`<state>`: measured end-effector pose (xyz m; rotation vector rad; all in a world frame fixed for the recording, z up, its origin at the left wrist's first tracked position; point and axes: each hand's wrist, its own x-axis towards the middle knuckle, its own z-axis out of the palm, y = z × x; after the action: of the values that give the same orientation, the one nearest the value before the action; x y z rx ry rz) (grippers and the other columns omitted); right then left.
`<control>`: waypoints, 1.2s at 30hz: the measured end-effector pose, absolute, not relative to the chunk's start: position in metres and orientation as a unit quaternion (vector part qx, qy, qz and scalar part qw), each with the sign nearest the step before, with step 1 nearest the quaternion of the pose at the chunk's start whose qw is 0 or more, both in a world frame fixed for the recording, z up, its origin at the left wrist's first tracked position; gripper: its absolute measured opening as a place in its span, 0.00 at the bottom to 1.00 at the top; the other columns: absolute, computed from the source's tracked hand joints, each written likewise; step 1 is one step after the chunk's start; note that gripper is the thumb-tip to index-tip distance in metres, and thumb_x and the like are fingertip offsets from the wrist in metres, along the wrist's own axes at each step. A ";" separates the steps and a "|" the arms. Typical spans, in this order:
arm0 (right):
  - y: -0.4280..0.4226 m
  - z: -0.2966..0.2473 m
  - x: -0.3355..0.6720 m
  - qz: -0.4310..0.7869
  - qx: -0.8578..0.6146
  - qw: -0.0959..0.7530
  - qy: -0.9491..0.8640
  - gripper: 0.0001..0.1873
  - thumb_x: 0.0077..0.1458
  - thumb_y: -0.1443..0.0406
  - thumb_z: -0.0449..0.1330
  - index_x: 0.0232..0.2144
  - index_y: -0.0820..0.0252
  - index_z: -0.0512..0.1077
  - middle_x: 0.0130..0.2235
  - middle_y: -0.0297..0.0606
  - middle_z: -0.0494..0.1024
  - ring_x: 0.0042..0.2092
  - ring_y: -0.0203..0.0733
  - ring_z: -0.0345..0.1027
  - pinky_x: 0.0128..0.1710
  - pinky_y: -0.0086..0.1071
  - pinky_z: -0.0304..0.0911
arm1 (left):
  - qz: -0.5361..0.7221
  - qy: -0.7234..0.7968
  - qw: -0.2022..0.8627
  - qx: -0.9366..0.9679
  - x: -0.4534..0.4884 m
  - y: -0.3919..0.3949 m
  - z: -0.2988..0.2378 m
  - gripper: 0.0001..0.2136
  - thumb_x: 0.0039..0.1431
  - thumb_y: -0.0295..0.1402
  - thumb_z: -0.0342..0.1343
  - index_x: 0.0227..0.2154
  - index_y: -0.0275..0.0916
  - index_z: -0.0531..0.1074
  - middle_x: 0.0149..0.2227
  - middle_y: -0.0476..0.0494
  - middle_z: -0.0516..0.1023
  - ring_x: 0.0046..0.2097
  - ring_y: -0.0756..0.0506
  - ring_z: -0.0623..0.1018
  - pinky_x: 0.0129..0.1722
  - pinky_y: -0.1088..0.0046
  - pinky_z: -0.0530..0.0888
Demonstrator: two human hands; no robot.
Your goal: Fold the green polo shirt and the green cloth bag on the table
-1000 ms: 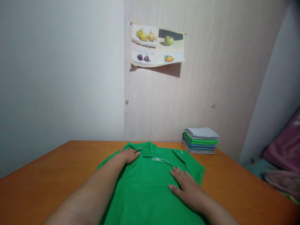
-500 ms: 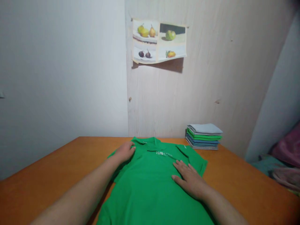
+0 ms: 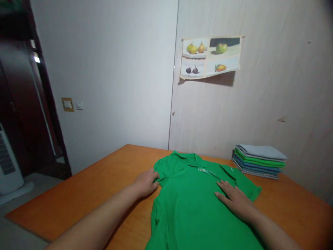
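A green polo shirt [image 3: 192,208] lies spread on the orange wooden table [image 3: 109,180], collar toward the wall and white lettering on its chest. My left hand [image 3: 146,181] is at the shirt's left sleeve edge, fingers curled and pinching the fabric there. My right hand [image 3: 235,199] lies flat on the shirt's right chest, fingers stretched out and pressing the cloth down.
A stack of folded shirts [image 3: 258,161], grey, green and blue, sits at the table's far right by the wall. A fruit poster [image 3: 210,57] hangs on the wood panel. A dark doorway [image 3: 23,104] and a white appliance [image 3: 7,163] stand at left.
My left hand slid from the collar area out to the shirt's left sleeve edge and closed on it. The view has swung to the left. My right hand stays flat on the shirt.
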<state>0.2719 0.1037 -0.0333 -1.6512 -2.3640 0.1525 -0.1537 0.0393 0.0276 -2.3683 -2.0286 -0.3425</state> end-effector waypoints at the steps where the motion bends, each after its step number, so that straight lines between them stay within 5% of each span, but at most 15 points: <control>1: 0.104 -0.034 0.272 0.051 -0.567 0.126 -0.812 0.41 0.60 0.39 0.45 0.65 0.55 0.61 0.68 0.42 0.56 0.70 0.52 0.44 0.68 0.55 0.39 | -0.098 -0.653 0.014 -0.751 -0.156 0.038 0.027 0.12 0.59 0.38 0.51 0.41 0.46 0.76 0.47 0.40 0.76 0.48 0.37 0.76 0.44 0.64 0.71; 10: 0.109 -0.040 0.273 0.035 -0.567 0.122 -0.814 0.41 0.60 0.38 0.44 0.66 0.54 0.60 0.68 0.41 0.57 0.70 0.53 0.44 0.68 0.55 0.40 | -0.106 -0.789 0.115 -0.594 -0.232 0.039 0.046 0.14 0.62 0.27 0.44 0.43 0.39 0.75 0.48 0.30 0.74 0.54 0.32 0.71 0.51 0.50 0.64; 16: 0.110 -0.041 0.274 0.024 -0.571 0.100 -0.814 0.43 0.60 0.37 0.41 0.66 0.54 0.58 0.69 0.40 0.56 0.70 0.52 0.43 0.68 0.55 0.40 | -0.133 -0.772 0.138 -0.606 -0.211 0.026 0.047 0.15 0.60 0.27 0.47 0.48 0.41 0.69 0.51 0.37 0.71 0.54 0.37 0.70 0.52 0.60 0.65; 21: 0.107 -0.037 0.274 0.018 -0.573 0.092 -0.814 0.43 0.60 0.37 0.40 0.67 0.55 0.58 0.69 0.40 0.56 0.70 0.51 0.44 0.68 0.54 0.41 | -0.131 -0.640 0.048 -0.756 -0.167 0.010 0.037 0.18 0.57 0.31 0.51 0.50 0.47 0.67 0.49 0.43 0.72 0.47 0.40 0.76 0.44 0.65 0.71; 26: 0.106 -0.034 0.273 0.011 -0.571 0.086 -0.816 0.43 0.60 0.37 0.40 0.67 0.55 0.57 0.69 0.41 0.56 0.70 0.52 0.44 0.68 0.55 0.42 | -0.061 -0.630 0.059 -0.772 -0.149 0.011 0.022 0.10 0.58 0.29 0.47 0.40 0.44 0.71 0.42 0.41 0.73 0.42 0.39 0.77 0.37 0.64 0.72; 36: 0.106 -0.031 0.279 0.021 -0.543 0.093 -0.834 0.40 0.62 0.39 0.41 0.67 0.53 0.57 0.69 0.41 0.55 0.70 0.51 0.45 0.68 0.54 0.41 | -0.110 -0.752 0.142 -0.634 -0.222 0.030 0.034 0.11 0.65 0.29 0.42 0.40 0.41 0.70 0.44 0.37 0.71 0.44 0.38 0.75 0.38 0.64 0.68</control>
<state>0.2788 0.1055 -0.0310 -1.6131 -2.4764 0.0631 -0.2219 0.0301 0.0341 -1.8285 -2.1712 -0.3164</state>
